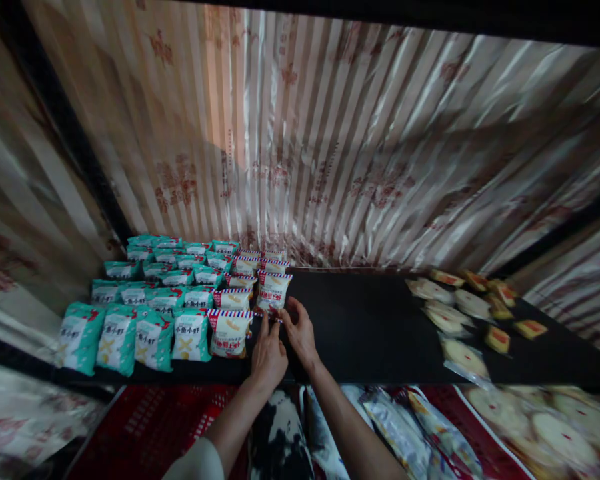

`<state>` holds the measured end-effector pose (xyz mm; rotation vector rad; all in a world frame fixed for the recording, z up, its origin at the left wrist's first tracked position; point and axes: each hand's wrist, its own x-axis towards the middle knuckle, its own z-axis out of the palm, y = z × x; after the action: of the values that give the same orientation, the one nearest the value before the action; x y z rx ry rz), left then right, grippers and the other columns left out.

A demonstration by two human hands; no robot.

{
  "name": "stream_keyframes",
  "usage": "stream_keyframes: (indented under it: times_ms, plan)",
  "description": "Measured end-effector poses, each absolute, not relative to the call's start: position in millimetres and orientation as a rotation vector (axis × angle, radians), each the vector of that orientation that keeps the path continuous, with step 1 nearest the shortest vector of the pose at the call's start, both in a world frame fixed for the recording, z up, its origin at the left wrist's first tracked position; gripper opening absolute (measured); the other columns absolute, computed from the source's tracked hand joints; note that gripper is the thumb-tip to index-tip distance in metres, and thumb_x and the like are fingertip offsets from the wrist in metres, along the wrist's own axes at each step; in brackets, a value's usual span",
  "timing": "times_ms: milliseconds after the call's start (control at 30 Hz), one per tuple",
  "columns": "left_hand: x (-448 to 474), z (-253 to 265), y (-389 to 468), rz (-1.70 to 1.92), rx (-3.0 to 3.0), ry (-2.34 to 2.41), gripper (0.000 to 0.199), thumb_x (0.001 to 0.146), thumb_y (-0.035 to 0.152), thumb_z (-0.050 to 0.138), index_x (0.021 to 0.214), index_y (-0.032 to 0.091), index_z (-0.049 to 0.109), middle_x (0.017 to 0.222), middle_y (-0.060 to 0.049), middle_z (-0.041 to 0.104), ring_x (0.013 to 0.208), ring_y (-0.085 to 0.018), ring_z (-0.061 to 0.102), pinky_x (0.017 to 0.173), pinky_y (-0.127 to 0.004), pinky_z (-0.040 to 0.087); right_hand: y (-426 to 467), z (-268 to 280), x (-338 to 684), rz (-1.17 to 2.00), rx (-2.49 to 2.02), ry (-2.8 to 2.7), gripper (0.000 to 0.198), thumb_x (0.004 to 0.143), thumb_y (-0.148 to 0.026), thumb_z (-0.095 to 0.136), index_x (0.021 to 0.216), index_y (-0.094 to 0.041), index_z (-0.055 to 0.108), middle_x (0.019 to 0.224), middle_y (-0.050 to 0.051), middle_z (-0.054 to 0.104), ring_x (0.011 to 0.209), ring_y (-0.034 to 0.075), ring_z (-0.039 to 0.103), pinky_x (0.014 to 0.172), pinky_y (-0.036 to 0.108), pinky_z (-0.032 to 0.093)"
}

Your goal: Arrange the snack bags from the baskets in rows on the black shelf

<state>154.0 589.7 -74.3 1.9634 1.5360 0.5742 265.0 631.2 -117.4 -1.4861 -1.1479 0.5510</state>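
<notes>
Both my hands meet at a small white snack bag (273,291) with a red-and-blue striped top edge, standing upright on the black shelf. The fingertips of my left hand (269,357) are closed on its lower edge. My right hand (301,333) grips the lower right corner, its fingers bent around it. Just left of it stands a matching front-row white bag (229,335), with several more in the column behind. Farther left, teal snack bags (153,338) stand in several rows. My fingers hide the bottom of the held bag.
On the right of the black shelf (360,327) lie clear-wrapped round flat cakes (463,357) and small yellow packets (497,339). Below the front edge are a red crate (155,427), silvery packs (397,420) and more round cakes (563,437). Striped foil sheeting (300,133) hangs behind.
</notes>
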Motion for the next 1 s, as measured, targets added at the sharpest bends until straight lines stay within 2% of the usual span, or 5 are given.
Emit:
stream_keyframes:
  times_ms: [333, 533, 733, 867, 1000]
  plan:
    - [171, -67, 530, 0.455, 2.099, 1.285, 0.042, 0.081, 0.010, 0.038, 0.121, 0.011, 0.053, 0.137, -0.013, 0.047, 0.128, -0.020, 0.042, 0.109, -0.032, 0.034, 523, -127, 289, 0.399, -1.611, -1.150, 0.036, 0.081, -0.041, 0.050, 0.105, -0.017, 0.061, 0.104, 0.011, 0.064, 0.093, 0.022, 0.061, 0.086, 0.040, 0.050]
    - [190, -81, 483, 0.258, 2.148, 1.066, 0.043, 0.081, 0.013, 0.037, 0.122, 0.014, 0.051, 0.133, -0.012, 0.050, 0.121, -0.021, 0.049, 0.105, -0.033, 0.038, 432, -150, 327, 0.185, -1.806, -1.286, 0.034, 0.085, -0.041, 0.045, 0.105, -0.020, 0.062, 0.104, 0.012, 0.064, 0.098, 0.026, 0.059, 0.088, 0.047, 0.049]
    - [194, -88, 455, 0.092, 2.184, 0.909, 0.044, 0.078, 0.012, 0.040, 0.121, 0.010, 0.053, 0.130, -0.016, 0.052, 0.120, -0.023, 0.051, 0.103, -0.032, 0.038, 381, -159, 360, -0.163, -2.013, -1.382, 0.031, 0.086, -0.035, 0.043, 0.107, -0.021, 0.061, 0.117, 0.012, 0.058, 0.109, 0.028, 0.051, 0.094, 0.048, 0.042]
    - [190, -88, 449, 0.051, 2.193, 0.897, 0.044, 0.079, 0.014, 0.041, 0.121, 0.012, 0.054, 0.130, -0.014, 0.053, 0.120, -0.023, 0.050, 0.104, -0.032, 0.037, 375, -150, 397, -0.475, -2.208, -1.143, 0.037, 0.085, -0.038, 0.043, 0.111, -0.018, 0.060, 0.134, 0.015, 0.045, 0.122, 0.034, 0.038, 0.096, 0.055, 0.035]
    - [191, -88, 447, 0.050, 2.193, 0.926, 0.041, 0.080, 0.014, 0.039, 0.117, 0.014, 0.056, 0.126, -0.012, 0.056, 0.119, -0.021, 0.051, 0.103, -0.032, 0.037, 376, -152, 449, -0.428, -2.382, -0.930, 0.042, 0.081, -0.036, 0.045, 0.117, -0.019, 0.059, 0.138, 0.015, 0.042, 0.127, 0.038, 0.033, 0.094, 0.060, 0.033]
